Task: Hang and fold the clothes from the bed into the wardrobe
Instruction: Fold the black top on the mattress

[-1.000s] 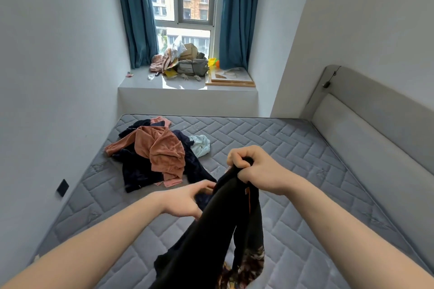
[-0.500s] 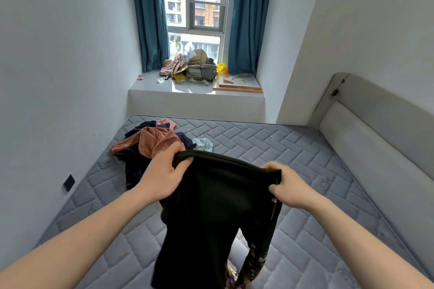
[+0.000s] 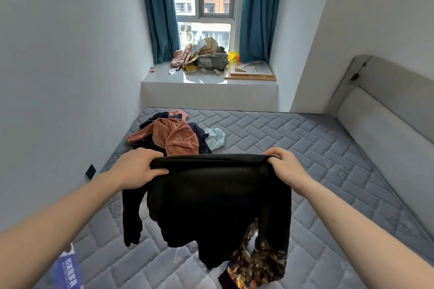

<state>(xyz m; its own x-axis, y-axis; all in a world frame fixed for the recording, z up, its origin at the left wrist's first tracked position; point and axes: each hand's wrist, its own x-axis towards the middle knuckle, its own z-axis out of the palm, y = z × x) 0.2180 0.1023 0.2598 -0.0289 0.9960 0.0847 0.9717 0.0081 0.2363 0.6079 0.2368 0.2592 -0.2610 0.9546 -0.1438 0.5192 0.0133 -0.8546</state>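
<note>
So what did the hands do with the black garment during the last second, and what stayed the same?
The left hand and right hand moved apart, spreading the black garment from a bunched clump into a wide hanging sheet; the left hand shifted its grip to the top edge's left end. Both hands kept holding it. The pile of clothes on the mattress stayed put.

The black garment (image 3: 218,195) is matt, soft cloth — patterned fabric at its hem. The mattress (image 3: 293,148) is quilted grey textile; the rust-coloured top (image 3: 178,136) looks velvety — faintly sheened.
</note>
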